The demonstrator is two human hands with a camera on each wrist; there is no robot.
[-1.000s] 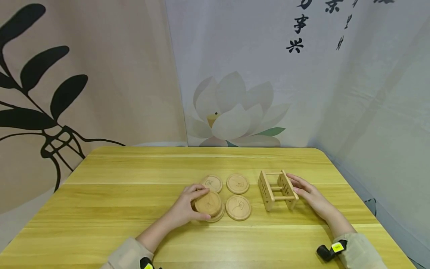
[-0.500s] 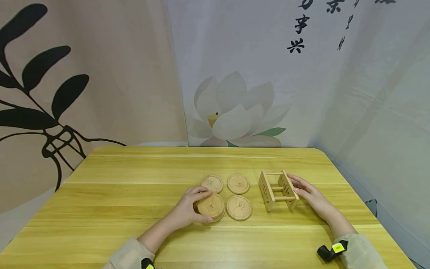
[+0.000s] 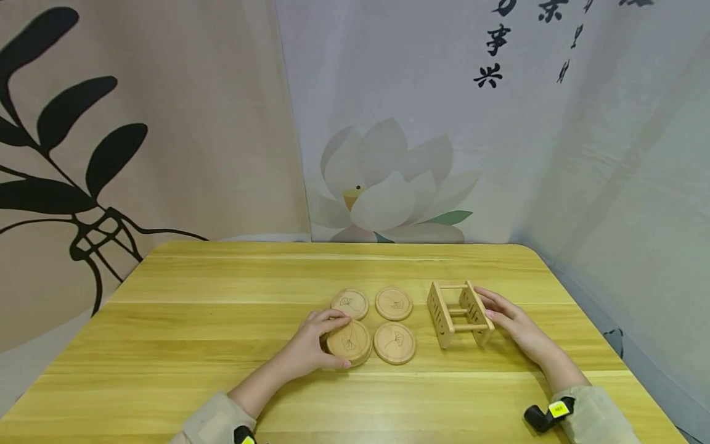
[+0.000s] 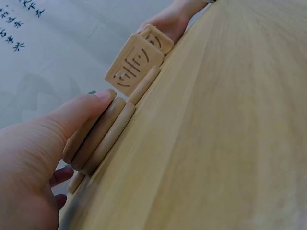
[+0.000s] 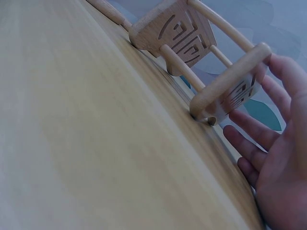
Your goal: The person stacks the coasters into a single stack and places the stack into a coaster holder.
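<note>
Left hand [image 3: 307, 348] first, angled inward, back uppermost, thumb and fingers pinching the top ginkgo-engraved coaster [image 3: 348, 342] by its edges; it's face up, nearly flat, on a stack [image 4: 111, 138] just right of that palm. One coaster [image 3: 352, 302] lies just beyond those fingertips, two more coasters [image 3: 394, 343] to their right. Now the wooden coaster rack [image 3: 439, 315], upright, long panels running away from the person, and the right hand [image 3: 516, 325], fingers loosely spread, touching its right panel [image 3: 475, 313] from outside.

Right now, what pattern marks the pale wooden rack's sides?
Maze-like slots, clearest in right wrist view.
</note>
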